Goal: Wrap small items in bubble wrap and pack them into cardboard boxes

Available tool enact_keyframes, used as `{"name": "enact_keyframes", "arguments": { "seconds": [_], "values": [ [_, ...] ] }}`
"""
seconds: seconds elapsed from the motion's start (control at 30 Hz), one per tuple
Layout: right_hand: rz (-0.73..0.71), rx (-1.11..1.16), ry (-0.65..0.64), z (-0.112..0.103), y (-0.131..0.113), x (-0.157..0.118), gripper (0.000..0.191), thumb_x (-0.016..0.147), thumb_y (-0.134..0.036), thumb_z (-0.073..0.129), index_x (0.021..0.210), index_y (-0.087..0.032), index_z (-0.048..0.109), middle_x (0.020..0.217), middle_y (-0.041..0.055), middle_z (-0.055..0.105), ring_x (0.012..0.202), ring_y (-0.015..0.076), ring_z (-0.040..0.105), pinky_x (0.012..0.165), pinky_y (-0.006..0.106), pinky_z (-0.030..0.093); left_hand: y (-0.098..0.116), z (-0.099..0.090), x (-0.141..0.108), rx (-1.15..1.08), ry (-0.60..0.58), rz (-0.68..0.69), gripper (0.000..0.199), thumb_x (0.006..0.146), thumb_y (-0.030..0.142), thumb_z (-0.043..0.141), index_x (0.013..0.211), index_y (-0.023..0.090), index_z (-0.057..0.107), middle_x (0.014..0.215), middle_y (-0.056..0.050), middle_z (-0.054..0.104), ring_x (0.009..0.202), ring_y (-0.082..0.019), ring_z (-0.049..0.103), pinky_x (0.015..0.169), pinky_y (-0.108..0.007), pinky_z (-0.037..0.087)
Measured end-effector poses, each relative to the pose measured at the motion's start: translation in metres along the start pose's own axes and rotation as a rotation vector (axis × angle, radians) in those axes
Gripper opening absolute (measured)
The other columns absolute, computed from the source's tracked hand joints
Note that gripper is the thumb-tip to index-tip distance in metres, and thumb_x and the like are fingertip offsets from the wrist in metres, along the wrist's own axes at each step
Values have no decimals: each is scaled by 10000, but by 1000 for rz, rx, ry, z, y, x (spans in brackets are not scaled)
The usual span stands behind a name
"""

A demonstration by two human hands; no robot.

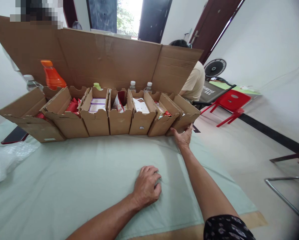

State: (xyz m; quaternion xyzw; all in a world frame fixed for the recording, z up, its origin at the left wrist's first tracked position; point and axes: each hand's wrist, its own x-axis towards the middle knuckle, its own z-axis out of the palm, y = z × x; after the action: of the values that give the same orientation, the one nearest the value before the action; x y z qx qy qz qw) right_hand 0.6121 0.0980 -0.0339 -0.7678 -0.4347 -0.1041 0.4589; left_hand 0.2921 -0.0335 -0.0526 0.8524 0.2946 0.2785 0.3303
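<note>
A row of several narrow, open-topped cardboard boxes (119, 122) stands on a pale green cloth (94, 173). My right hand (183, 137) holds the lower front of the rightmost cardboard box (185, 119), thumb on its left side and fingers round its right side. Nearer to me, my left hand (147, 185) rests on the cloth with its fingers curled, and nothing shows in it. Inside the boxes are red packets (73, 105), white-and-purple cartons (97, 106), a white box (140, 105) and shiny wrapped items (165, 113), partly hidden by the box walls.
A tall cardboard panel (109, 60) rises behind the row. Before it stand an orange bottle (54, 77) and clear bottles (148, 87). Bubble wrap (9, 158) and a dark flat object (14, 135) lie left. Beyond are a seated person (195, 80) and a red stool (233, 101).
</note>
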Motion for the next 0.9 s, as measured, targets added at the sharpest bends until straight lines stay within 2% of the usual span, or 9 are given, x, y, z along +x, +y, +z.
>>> {"name": "enact_keyframes", "arguments": {
  "seconds": [0.1, 0.2, 0.37, 0.5, 0.6, 0.73, 0.9],
  "values": [
    [65, -31, -28, -1, -4, 4, 1189, 676, -771, 713, 1566, -128, 258, 1475, 251, 477, 1300, 395, 518, 1090, 567, 435, 1, -1, 1, 10, -5, 1, 329, 752, 144, 606, 1038, 203, 757, 1275, -112, 707, 1259, -305, 589, 1147, -524, 466],
    [92, -52, -48, -5, -10, 4, 1116, 659, -709, 729, 1523, -114, 349, 1431, 251, 526, 1280, 406, 534, 1065, 572, 454, 3, -2, 2, 21, -9, -2, 327, 750, 136, 603, 1030, 195, 759, 1275, -115, 710, 1256, -304, 592, 1144, -522, 465],
    [59, -39, -27, -22, -21, -16, 788, 754, -525, 651, 1429, -153, 486, 1363, 207, 589, 1156, 346, 605, 1015, 548, 486, 3, -3, 2, 27, -7, -1, 323, 752, 134, 604, 1031, 180, 759, 1268, -123, 714, 1255, -304, 598, 1140, -511, 464],
    [-30, 14, 5, -31, -44, -35, 596, 826, -399, 524, 1372, -159, 540, 1265, 171, 644, 1019, 290, 658, 976, 508, 509, 3, -2, 2, 19, -7, 5, 305, 746, 143, 609, 1008, 200, 755, 1250, -109, 717, 1241, -298, 601, 1127, -502, 473],
    [-113, 45, -87, -26, -75, -36, 672, 829, -380, 536, 1464, -167, 483, 1093, 107, 720, 846, 250, 690, 849, 418, 558, 3, -3, 2, 11, -5, -1, 290, 759, 146, 603, 1001, 200, 752, 1250, -110, 713, 1247, -299, 593, 1131, -506, 466],
    [-176, -75, -225, -17, -113, -19, 822, 791, -335, 561, 1574, -157, 390, 900, 67, 762, 799, 293, 703, 807, 431, 554, 4, -4, 2, 10, -21, -10, 286, 754, 144, 600, 991, 199, 750, 1242, -111, 709, 1236, -298, 591, 1125, -499, 466],
    [-153, -162, -178, -19, -125, 0, 883, 764, -319, 544, 1605, -133, 350, 825, 51, 766, 789, 309, 707, 771, 423, 548, 5, -7, 3, 17, -57, -15, 273, 751, 162, 614, 988, 172, 749, 1229, -127, 709, 1219, -301, 595, 1126, -490, 461]
  ]
}}
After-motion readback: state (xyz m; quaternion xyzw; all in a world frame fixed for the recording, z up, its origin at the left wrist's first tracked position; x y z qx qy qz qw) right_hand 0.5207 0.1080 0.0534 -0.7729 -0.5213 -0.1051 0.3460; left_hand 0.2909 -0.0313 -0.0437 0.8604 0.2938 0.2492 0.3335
